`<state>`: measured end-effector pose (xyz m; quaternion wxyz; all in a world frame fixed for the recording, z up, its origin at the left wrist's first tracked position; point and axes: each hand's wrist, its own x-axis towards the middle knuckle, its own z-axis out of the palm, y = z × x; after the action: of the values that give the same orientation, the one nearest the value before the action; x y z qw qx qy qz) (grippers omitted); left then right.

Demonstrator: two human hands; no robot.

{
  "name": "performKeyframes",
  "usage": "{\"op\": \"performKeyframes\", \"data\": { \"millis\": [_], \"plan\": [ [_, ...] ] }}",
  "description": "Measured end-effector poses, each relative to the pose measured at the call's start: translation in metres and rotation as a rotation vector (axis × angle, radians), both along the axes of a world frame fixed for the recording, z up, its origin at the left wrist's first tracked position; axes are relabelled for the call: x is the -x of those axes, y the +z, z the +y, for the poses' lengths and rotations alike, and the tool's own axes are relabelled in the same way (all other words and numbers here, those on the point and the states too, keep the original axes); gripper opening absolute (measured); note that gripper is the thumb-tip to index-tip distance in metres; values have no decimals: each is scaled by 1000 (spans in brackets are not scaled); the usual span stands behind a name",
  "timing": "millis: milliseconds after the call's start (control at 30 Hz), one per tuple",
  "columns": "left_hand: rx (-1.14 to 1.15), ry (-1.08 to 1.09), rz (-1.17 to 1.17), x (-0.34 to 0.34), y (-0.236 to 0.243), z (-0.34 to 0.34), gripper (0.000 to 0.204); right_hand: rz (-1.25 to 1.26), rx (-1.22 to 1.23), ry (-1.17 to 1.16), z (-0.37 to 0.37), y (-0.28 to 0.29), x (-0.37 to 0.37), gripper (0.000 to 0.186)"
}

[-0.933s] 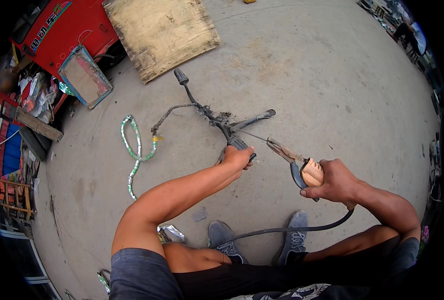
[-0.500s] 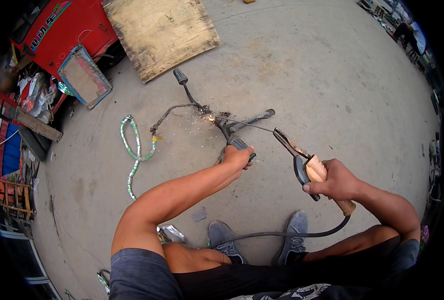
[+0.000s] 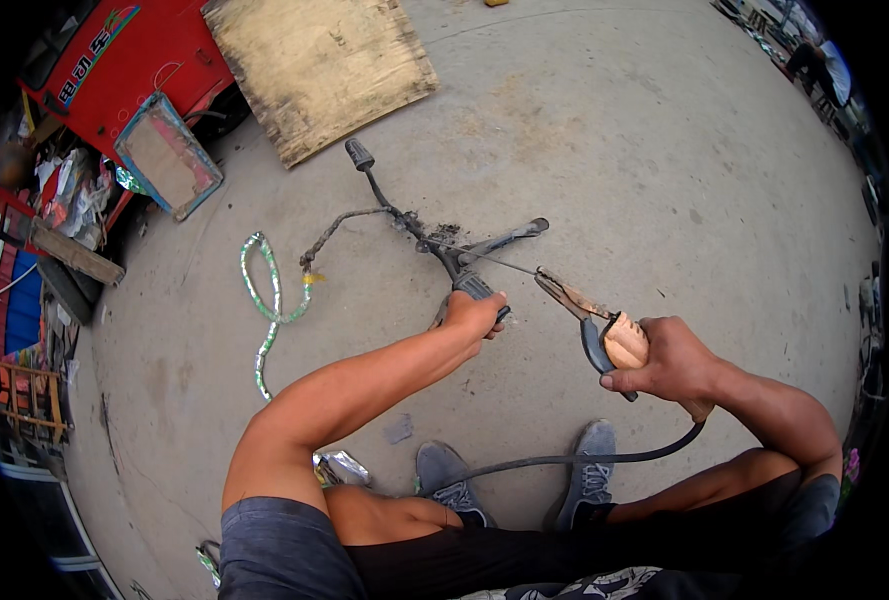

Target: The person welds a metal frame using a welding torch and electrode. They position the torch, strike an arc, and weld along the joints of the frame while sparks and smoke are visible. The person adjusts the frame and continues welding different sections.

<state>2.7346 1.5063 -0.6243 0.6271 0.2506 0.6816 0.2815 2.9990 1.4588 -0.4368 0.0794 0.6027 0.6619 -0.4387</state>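
Observation:
My left hand (image 3: 472, 316) is closed around the near rubber-covered footpeg (image 3: 476, 286) of a dark metal footpeg bar (image 3: 444, 256), which lies on the concrete. The bar's other rubber peg (image 3: 359, 153) points away from me, and a flat side leg (image 3: 516, 236) sticks out to the right. My right hand (image 3: 669, 362) grips a welding electrode holder (image 3: 596, 328) with dark jaws and a tan handle. A thin welding rod (image 3: 499, 259) runs from the jaws to the bar's middle; I cannot tell whether its tip touches. No sparks show.
A green-and-silver wrapped cable (image 3: 276, 300) loops at left, near a bent rod (image 3: 339, 222) meeting the bar. The holder's black cable (image 3: 564, 460) crosses over my shoes (image 3: 594, 470). A plywood board (image 3: 319, 70), framed panel (image 3: 169, 155) and red vehicle (image 3: 149, 60) stand farther off.
The sparks and glow at the bar's middle have gone. My right hand's holder and rod have shifted slightly left and tilted. My left hand stays on the footpeg.

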Motion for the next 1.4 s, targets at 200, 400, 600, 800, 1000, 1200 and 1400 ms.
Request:
{"op": "performKeyframes", "data": {
  "millis": [200,400,600,800,1000,1200,1400],
  "plan": [
    [-19,-3,-18,-2,4,-1,31,-2,8,6,-1,-4,-1,54],
    [-15,-8,-16,0,2,-1,28,4,4,3,-1,-4,-1,54],
    [3,-6,-5,-1,4,-1,26,-3,3,4,-2,-4,-1,54],
    [-4,-13,-9,-2,3,0,29,-16,-4,18,-2,-5,-2,54],
    [-4,-22,-27,1,0,0,33,-9,13,17,-1,-3,-1,54],
    [2,-22,-28,2,0,0,30,-11,-1,17,0,-5,0,54],
    [-14,22,113,-8,6,-1,27,44,-39,16,-3,-6,-5,62]
  ]
}}
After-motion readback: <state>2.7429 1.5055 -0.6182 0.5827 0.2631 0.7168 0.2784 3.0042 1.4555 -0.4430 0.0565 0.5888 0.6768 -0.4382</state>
